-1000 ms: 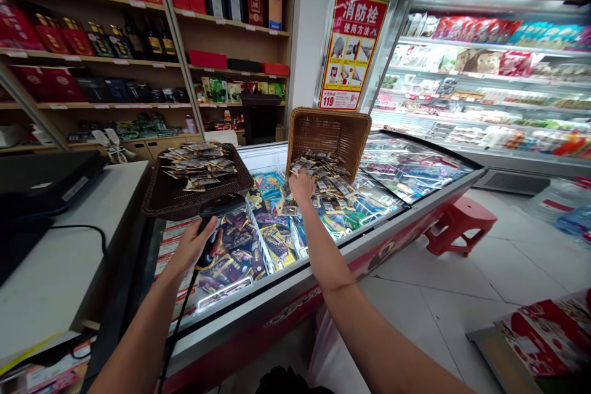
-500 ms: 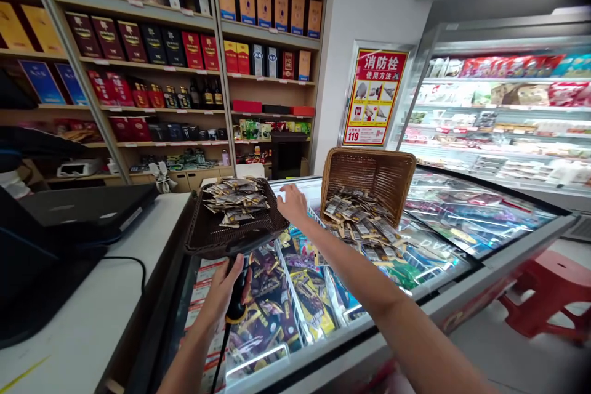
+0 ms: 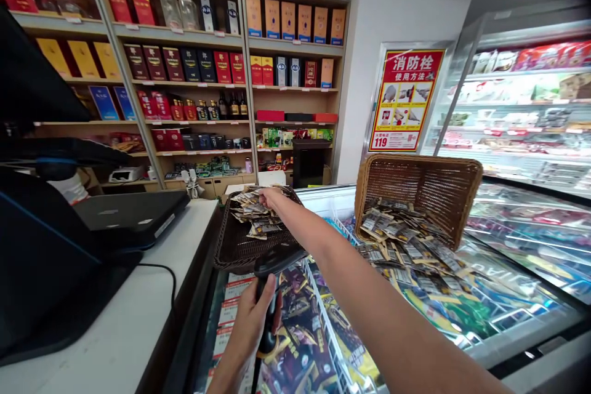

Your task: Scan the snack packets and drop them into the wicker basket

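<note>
Black scanner [image 3: 276, 260] fills the curled left hand [image 3: 250, 315]; right hand [image 3: 272, 198] touches packets [image 3: 261, 225].

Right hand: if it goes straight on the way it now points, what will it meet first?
Probably the packets in the dark basket; depth leaves unclear whether the right hand already touches them.

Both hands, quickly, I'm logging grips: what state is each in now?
Left hand: closed, holding a black handheld scanner.
Right hand: at the packets in the dark basket; open or closed cannot be told.
</note>
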`<state>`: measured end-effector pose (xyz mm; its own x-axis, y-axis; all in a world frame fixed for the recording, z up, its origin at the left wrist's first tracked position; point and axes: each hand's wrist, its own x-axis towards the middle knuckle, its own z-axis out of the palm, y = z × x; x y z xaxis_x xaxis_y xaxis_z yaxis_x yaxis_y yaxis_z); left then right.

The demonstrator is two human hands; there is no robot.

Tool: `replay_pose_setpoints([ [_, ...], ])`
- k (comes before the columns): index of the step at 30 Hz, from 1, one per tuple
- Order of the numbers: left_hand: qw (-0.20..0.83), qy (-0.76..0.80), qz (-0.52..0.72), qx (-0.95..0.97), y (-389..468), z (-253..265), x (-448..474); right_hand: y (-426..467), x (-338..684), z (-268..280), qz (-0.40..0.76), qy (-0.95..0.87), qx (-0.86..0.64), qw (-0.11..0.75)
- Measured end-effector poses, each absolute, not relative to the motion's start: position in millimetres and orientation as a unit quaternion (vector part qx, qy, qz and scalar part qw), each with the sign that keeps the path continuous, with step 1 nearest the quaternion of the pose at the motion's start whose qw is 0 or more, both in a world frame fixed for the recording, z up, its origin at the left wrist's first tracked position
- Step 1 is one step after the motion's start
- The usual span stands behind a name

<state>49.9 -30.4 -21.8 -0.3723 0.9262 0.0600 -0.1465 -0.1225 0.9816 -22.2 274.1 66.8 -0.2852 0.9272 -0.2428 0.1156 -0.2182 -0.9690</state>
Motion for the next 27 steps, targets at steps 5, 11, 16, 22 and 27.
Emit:
replay_pose_setpoints([
  [5,0.42,0.512,0.641,0.387,-27,-23,51,257,16,69,0.605,-0.517,-0.486,0.362],
  [11,0.424,0.511,0.622,0.414,-26,-15,60,209,146,51,0.482,-0.582,-0.404,0.515],
  [16,0.434,0.506,0.596,0.447,-32,-2,74,162,249,16,0.372,-0.57,-0.425,0.597],
  [22,0.435,0.502,0.574,0.479,-37,5,74,144,284,-4,0.355,-0.586,-0.414,0.599],
  [27,0.414,0.513,0.577,0.482,-38,6,72,144,286,-3,0.395,-0.613,-0.389,0.562],
])
